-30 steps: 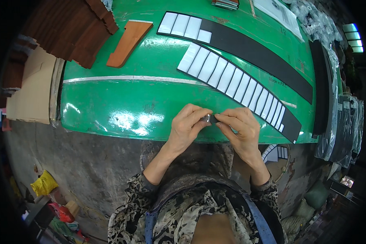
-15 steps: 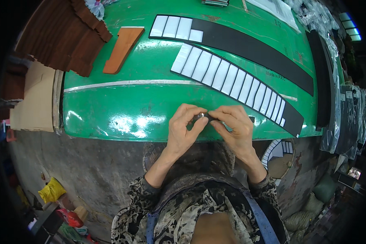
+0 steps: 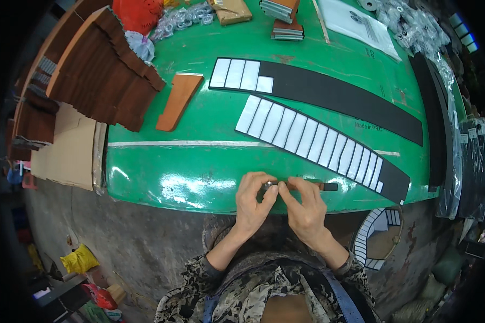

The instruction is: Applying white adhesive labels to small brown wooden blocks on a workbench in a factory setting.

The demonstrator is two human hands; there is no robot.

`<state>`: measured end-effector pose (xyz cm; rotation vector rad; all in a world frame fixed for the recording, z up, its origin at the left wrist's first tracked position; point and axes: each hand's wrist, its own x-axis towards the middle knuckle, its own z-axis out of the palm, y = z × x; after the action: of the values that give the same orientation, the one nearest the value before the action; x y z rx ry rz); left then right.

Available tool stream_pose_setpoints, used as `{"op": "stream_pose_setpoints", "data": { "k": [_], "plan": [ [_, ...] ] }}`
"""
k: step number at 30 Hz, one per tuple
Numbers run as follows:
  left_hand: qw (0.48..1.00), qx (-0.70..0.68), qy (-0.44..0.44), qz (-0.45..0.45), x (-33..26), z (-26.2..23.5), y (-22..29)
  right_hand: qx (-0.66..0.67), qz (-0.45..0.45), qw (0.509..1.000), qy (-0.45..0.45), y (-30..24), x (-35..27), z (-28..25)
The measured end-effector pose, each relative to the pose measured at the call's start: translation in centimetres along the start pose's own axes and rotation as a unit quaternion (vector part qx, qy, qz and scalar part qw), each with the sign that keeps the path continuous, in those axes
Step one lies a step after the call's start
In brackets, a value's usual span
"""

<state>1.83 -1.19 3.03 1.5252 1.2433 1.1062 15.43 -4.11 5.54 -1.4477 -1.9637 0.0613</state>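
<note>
Both hands pinch a narrow dark strip (image 3: 312, 187) at the green tabletop's (image 3: 199, 161) near edge. The left hand (image 3: 253, 202) clamps its left end, the right hand (image 3: 304, 207) its middle; its long axis runs left to right, poking out past the right hand.

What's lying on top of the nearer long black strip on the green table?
A row of white rectangular pieces covers most of the black strip, leaving its right end bare. Whatever lies beneath the pieces is hidden.

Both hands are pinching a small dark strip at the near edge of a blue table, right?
Not quite: the head view shows the table is green, not blue. Left hand and right hand do pinch the small dark strip at its near edge.
</note>
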Motion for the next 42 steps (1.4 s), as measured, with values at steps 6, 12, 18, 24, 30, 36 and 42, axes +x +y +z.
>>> {"op": "stream_pose_setpoints", "data": {
  "k": [6, 12, 18, 24, 30, 36, 42],
  "plan": [
    [1.0, 0.009, 0.011, 0.011, -0.1, 0.2, 0.3, 0.016, -0.016, 1.0, 0.016, 0.2, -0.4, -0.1],
    [0.999, 0.036, 0.013, 0.014, -0.5, 0.2, 0.5, 0.018, 0.003, 0.999, 0.046, -0.1, -0.2, -2.6],
    [0.996, 0.081, 0.032, 0.002, 0.1, 2.0, 0.5, -0.079, 0.069, 0.991, 0.087, 4.4, -1.9, -3.6],
    [0.997, 0.066, 0.037, -0.021, -0.6, 1.1, 1.2, -0.025, 0.105, 0.991, 0.084, 4.9, -3.1, -4.2],
    [0.999, 0.037, 0.029, -0.017, -0.6, 1.9, 0.0, -0.102, 0.098, 0.989, 0.053, 5.2, -5.3, -3.4],
    [0.998, 0.063, 0.029, 0.003, -0.5, 1.1, -0.1, -0.014, 0.114, 0.993, 0.013, 5.3, -5.6, -3.4],
    [0.99, 0.076, -0.099, 0.061, -0.1, -1.1, 0.4, 0.234, 0.275, 0.931, -0.044, 7.4, -8.4, -2.5]
  ]
}}
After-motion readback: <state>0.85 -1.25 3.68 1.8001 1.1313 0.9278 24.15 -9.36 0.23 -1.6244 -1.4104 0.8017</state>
